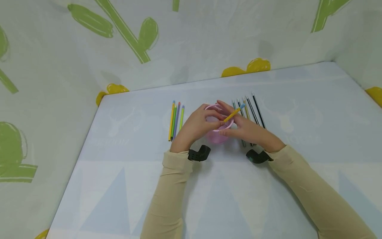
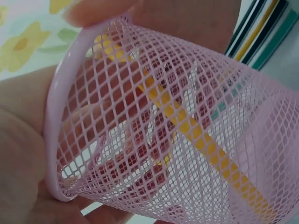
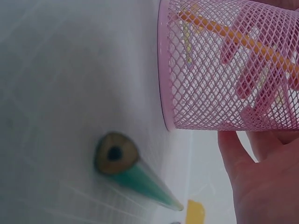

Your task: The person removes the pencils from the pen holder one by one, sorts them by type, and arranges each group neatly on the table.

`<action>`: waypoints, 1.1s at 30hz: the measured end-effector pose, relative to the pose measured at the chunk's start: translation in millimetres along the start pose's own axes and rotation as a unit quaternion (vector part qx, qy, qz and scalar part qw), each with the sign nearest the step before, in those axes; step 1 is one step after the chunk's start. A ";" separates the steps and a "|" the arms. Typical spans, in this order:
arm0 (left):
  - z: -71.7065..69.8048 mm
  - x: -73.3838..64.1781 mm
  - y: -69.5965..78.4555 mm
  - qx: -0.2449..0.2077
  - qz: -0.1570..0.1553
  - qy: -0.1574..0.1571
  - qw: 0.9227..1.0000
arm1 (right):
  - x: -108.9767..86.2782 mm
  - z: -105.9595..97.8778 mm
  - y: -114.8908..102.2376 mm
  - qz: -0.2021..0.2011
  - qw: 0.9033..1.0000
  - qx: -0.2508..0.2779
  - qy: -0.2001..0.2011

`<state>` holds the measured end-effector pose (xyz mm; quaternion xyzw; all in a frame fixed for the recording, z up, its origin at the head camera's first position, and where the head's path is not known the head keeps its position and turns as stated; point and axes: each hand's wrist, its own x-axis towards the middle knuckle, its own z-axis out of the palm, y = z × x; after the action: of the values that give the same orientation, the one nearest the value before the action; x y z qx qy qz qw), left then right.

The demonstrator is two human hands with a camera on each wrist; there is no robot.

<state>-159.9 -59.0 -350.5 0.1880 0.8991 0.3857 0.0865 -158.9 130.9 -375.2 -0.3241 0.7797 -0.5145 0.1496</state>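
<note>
A pink mesh pencil cup (image 1: 218, 136) stands between both hands, its mouth facing up. Leaning inside it is a yellow pencil (image 1: 234, 113) with a blue end sticking out over the right of the rim; through the mesh the pencil (image 2: 205, 144) runs slantwise down to the base. My left hand (image 1: 197, 124) reaches over the rim from the left, thumb and index finger pinching the pencil where it crosses the mouth. From the right, my right hand (image 1: 249, 128) holds the cup, thumb in front and fingers round the back. Fingers show through the mesh in both wrist views.
Several coloured pencils (image 1: 173, 121) lie side by side left of the cup. Several dark and metallic pencils, one black pencil (image 1: 259, 111) among them, lie to the right, partly under my right hand. A teal pencil (image 3: 140, 182) points its flat end at the right wrist camera.
</note>
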 end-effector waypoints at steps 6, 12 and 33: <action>-0.7 -0.5 0.0 0.005 0.003 -0.004 1.000 | 2.5 -0.4 15.0 -0.007 1.000 -0.009 -0.002; -0.5 3.6 -3.6 0.021 0.030 0.001 0.999 | 2.3 -1.6 15.5 0.008 1.000 -0.005 0.019; -5.8 7.1 -16.0 0.004 0.071 0.053 0.996 | 0.9 -1.8 -3.4 0.037 0.998 0.034 0.024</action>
<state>-172.5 -70.0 -358.3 0.2304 0.8887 0.3964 0.0101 -159.3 130.7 -371.3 -0.2770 0.7769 -0.5420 0.1609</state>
